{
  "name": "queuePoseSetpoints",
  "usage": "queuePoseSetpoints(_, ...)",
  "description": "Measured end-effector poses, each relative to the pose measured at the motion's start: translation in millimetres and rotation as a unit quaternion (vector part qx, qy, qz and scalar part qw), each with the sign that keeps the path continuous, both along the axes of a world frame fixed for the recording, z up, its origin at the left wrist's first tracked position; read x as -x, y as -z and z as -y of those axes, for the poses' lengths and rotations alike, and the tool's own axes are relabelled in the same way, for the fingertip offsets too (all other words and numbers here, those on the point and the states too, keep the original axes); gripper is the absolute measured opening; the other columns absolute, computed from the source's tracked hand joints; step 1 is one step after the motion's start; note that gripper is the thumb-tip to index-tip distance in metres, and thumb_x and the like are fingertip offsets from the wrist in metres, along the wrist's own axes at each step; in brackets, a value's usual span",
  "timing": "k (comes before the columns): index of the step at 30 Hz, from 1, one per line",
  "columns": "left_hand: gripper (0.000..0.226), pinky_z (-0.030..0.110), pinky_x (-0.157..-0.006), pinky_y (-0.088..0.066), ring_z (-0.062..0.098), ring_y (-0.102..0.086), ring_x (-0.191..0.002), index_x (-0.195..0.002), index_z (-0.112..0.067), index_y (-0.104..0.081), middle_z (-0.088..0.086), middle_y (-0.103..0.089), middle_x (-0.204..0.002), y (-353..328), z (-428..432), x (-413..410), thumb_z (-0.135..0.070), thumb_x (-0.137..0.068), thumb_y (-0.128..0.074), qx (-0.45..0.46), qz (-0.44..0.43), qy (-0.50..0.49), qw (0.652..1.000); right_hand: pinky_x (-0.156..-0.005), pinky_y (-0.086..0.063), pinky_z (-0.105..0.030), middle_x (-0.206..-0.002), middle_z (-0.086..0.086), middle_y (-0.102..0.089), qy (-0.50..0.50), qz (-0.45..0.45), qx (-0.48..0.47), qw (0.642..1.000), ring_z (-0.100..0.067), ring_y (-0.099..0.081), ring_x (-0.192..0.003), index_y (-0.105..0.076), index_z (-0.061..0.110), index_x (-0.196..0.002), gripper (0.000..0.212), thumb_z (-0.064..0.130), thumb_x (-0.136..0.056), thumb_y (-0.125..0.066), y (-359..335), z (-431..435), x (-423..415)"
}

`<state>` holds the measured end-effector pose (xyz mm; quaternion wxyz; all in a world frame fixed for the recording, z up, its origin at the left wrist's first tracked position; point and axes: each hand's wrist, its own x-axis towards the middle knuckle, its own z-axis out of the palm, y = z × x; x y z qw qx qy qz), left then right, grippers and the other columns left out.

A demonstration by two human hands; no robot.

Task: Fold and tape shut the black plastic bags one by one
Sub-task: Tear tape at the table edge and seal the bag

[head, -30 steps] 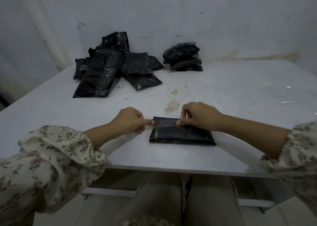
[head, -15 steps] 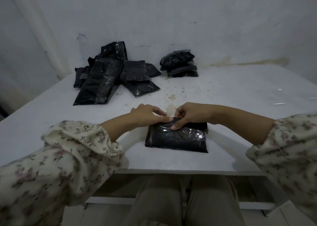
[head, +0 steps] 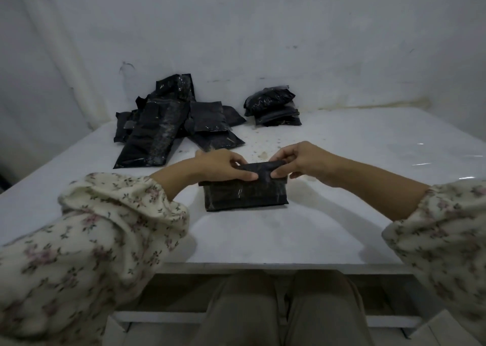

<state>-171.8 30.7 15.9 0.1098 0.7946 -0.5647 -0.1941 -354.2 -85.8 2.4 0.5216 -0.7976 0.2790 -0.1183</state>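
- Nearest, cream floral sleeves [head: 105,227] frame the near edge of the flat white table [head: 263,235].
- Just beyond, at the table's middle, lies the folded black plastic bag [head: 246,196], a small shiny flat packet whose far flap stands raised.
- The left hand [head: 223,165] and the right hand [head: 299,161] sit close together at that far flap. Each pinches it between thumb and fingers, and the thumbs nearly meet at the middle.
- By my reading, the step in hand is the closing fold, bringing the flap over the packet's body (whether tape already sits there I cannot tell; only a pale glint crosses the front).
- The next move probably calls for pressing the flap flat and pinning it with one hand while the other fixes tape; no tape roll shows.
- Farther off on the left lies a loose heap of long black plastic bags [head: 163,132].
- At the far right, well apart from the heap, stands a small stack of folded black packets [head: 273,109] by the pale wall [head: 263,30].
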Motion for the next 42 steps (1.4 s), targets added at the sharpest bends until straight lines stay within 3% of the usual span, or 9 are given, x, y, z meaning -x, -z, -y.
queuePoseSetpoints(3, 0.029, 0.024, -0.076, -0.039, 0.006, -0.054, -0.088, -0.101, -0.037, -0.064, -0.016, -0.06, -0.088, 1, 7, 13, -0.06, -0.082, -0.062, 0.028, -0.013, 0.036, 0.999, -0.069, -0.046, -0.023, -0.084, -0.003, -0.067, 0.044, 0.068, -0.051, 0.995, -0.011, -0.063, -0.075, -0.066, 0.012, -0.094, 0.024, 0.0, -0.076, -0.075, 13, -12, -4)
queuePoseSetpoints(13, 0.015, 0.008, -0.069, -0.044, 0.007, -0.059, -0.082, -0.104, -0.028, -0.061, -0.007, -0.065, -0.088, 11, 11, 23, -0.02, -0.091, -0.063, 0.101, -0.161, -0.004, 0.982, -0.061, -0.055, -0.019, -0.079, -0.006, -0.07, 0.189, 0.25, -0.269, 0.911, -0.013, -0.068, -0.068, -0.065, 0.005, -0.089, 0.01, -0.005, -0.085, -0.063, 50, -44, 1)
queuePoseSetpoints(18, 0.014, 0.038, -0.102, -0.04, 0.013, -0.06, -0.101, -0.099, -0.043, -0.058, -0.012, -0.067, -0.101, 25, 13, 32, -0.042, -0.085, -0.061, 0.143, -0.109, -0.046, 0.983, -0.056, -0.053, -0.018, -0.074, -0.003, -0.069, 0.221, 0.271, -0.28, 0.894, -0.008, -0.065, -0.062, -0.065, 0.007, -0.083, 0.007, 0.006, -0.089, -0.062, 48, -51, -1)
queuePoseSetpoints(22, 0.015, 0.036, -0.1, -0.027, 0.005, -0.052, -0.102, -0.101, -0.043, -0.058, -0.021, -0.06, -0.101, 30, 9, 42, -0.053, -0.091, -0.055, 0.197, -0.061, -0.057, 0.977, -0.05, -0.05, -0.019, -0.08, -0.001, -0.067, 0.218, 0.267, -0.311, 0.885, -0.009, -0.063, -0.07, -0.064, 0.013, -0.084, 0.014, 0.013, -0.095, -0.056, 46, -53, -4)
queuePoseSetpoints(29, 0.014, 0.031, -0.088, -0.019, 0.008, -0.054, -0.106, -0.099, -0.038, -0.06, -0.017, -0.064, -0.102, 37, 7, 49, -0.047, -0.095, -0.051, 0.246, -0.06, -0.034, 0.967, -0.104, -0.044, -0.043, -0.125, -0.018, -0.061, 0.2, 0.264, -0.404, 0.853, -0.032, -0.054, -0.12, -0.058, 0.001, -0.124, 0.032, 0.014, -0.098, -0.045, 51, -53, -5)
queuePoseSetpoints(33, 0.009, 0.03, -0.092, -0.021, 0.007, -0.054, -0.1, -0.092, -0.039, -0.059, -0.019, -0.063, -0.094, 38, 9, 48, -0.046, -0.093, -0.055, 0.256, -0.079, -0.045, 0.962, -0.086, -0.05, -0.032, -0.105, -0.012, -0.067, 0.214, 0.249, -0.381, 0.864, -0.022, -0.063, -0.093, -0.065, 0.006, -0.105, 0.02, 0.018, -0.097, -0.051, 51, -52, -4)
queuePoseSetpoints(36, 0.014, 0.032, -0.097, -0.023, 0.009, -0.056, -0.101, -0.094, -0.037, -0.064, -0.017, -0.065, -0.094, 40, 12, 46, -0.048, -0.091, -0.057, 0.256, -0.079, -0.067, 0.961, -0.067, -0.054, -0.026, -0.092, -0.007, -0.068, 0.27, 0.259, -0.344, 0.861, -0.014, -0.065, -0.074, -0.061, 0.008, -0.114, 0.021, 0.01, -0.094, -0.057, 50, -56, -2)
queuePoseSetpoints(39, 0.017, 0.036, -0.103, -0.027, 0.01, -0.058, -0.1, -0.095, -0.035, -0.066, -0.016, -0.067, -0.095, 41, 15, 46, -0.049, -0.09, -0.058, 0.263, -0.093, -0.076, 0.957, -0.062, -0.051, -0.021, -0.102, -0.006, -0.066, 0.316, 0.269, -0.25, 0.875, -0.014, -0.065, -0.084, -0.055, 0.02, -0.121, 0.028, 0.009, -0.095, -0.056, 48, -72, 3)
queuePoseSetpoints(42, 0.015, 0.042, -0.104, -0.031, 0.009, -0.06, -0.098, -0.091, -0.036, -0.066, -0.015, -0.07, -0.096, 42, 16, 48, -0.049, -0.089, -0.059, 0.276, -0.113, -0.073, 0.952, -0.075, -0.054, -0.02, -0.116, 0.001, -0.062, 0.296, 0.302, -0.157, 0.893, -0.013, -0.064, -0.101, -0.058, 0.037, -0.12, 0.035, 0.013, -0.094, -0.058, 52, -95, 0)
